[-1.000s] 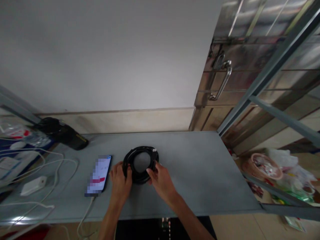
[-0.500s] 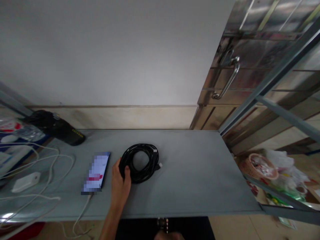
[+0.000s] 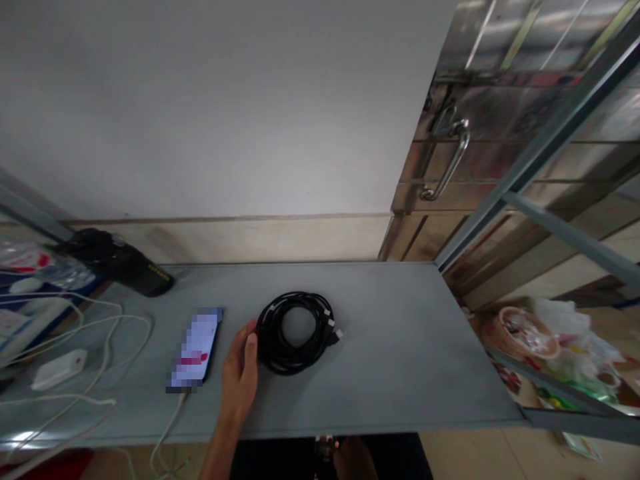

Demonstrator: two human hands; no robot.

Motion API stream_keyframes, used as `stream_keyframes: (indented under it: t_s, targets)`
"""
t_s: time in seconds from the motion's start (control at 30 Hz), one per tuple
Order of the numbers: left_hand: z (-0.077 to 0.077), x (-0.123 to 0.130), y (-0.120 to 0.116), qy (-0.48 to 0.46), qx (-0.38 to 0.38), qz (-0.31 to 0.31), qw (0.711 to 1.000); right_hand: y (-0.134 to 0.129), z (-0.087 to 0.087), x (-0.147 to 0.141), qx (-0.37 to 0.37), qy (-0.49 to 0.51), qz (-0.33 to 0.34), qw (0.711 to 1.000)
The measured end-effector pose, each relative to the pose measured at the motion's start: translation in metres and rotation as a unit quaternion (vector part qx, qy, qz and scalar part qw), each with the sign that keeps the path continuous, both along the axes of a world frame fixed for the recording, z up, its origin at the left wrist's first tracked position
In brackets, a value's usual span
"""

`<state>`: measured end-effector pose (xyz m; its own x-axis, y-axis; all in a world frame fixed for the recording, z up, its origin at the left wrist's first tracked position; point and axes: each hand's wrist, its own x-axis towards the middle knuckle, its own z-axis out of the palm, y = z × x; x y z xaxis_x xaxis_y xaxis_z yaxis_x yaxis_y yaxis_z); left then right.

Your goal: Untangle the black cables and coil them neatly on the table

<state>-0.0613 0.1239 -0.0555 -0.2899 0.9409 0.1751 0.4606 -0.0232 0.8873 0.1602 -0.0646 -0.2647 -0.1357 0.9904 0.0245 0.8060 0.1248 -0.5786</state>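
Observation:
A coiled black cable (image 3: 270, 357) lies flat on the grey tabletop, its white-tipped plug ends on the right side of the coil. My left hand (image 3: 240, 370) is at the coil's left edge, fingertips beside it and possibly touching. Its thumb is off the cable, and the fingers look loosely extended with nothing gripped. To the left of this hand lies a phone (image 3: 195, 350) with a lit, pixelated screen and a white cord at its lower end. Low in the view, over dark clothing, my right hand (image 3: 356, 459) is shadowed and cut off, its fingers unclear.
A black bottle (image 3: 120, 267) lies at the back left. White cords and a white charger block (image 3: 59, 369) spread over the left side. Grey metal posts (image 3: 530, 147) flank the right end, with a wicker basket (image 3: 530, 333) and plastic bags beyond. A wall stands behind the table.
The black cable coil has shifted slightly right, away from my left hand. My left thumb has come off the coil. My right hand shows a little more at the bottom.

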Motion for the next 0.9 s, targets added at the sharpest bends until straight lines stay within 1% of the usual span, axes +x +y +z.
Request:
stream_keyframes:
  t_s: [0.1,0.17,0.27,0.33,0.53,0.73,0.9]
  targets:
    - [0.002,-0.001,-0.001,0.000,0.019,0.023,1.000,-0.006,-0.007,0.004,-0.033,-0.061,0.009,0.998]
    - [0.003,-0.002,-0.002,-0.009,0.023,0.051,0.998,-0.007,-0.012,0.004,-0.053,-0.086,0.019,0.995]
    - [0.001,-0.004,-0.003,-0.036,0.020,0.083,0.996,-0.005,-0.015,-0.001,-0.074,-0.105,0.028,0.991]
    - [0.000,-0.004,-0.003,-0.047,0.021,0.095,0.994,-0.002,-0.013,-0.004,-0.080,-0.107,0.031,0.991]
    - [0.000,-0.005,-0.005,-0.065,0.033,0.103,0.992,-0.002,-0.006,-0.003,-0.064,-0.089,0.031,0.993]
    - [0.002,-0.003,-0.006,-0.065,0.022,0.102,0.992,-0.008,-0.011,0.001,-0.046,-0.083,0.026,0.995]
    - [0.004,-0.005,-0.006,-0.062,0.018,0.096,0.993,-0.005,-0.012,0.003,-0.027,-0.048,0.012,0.998]
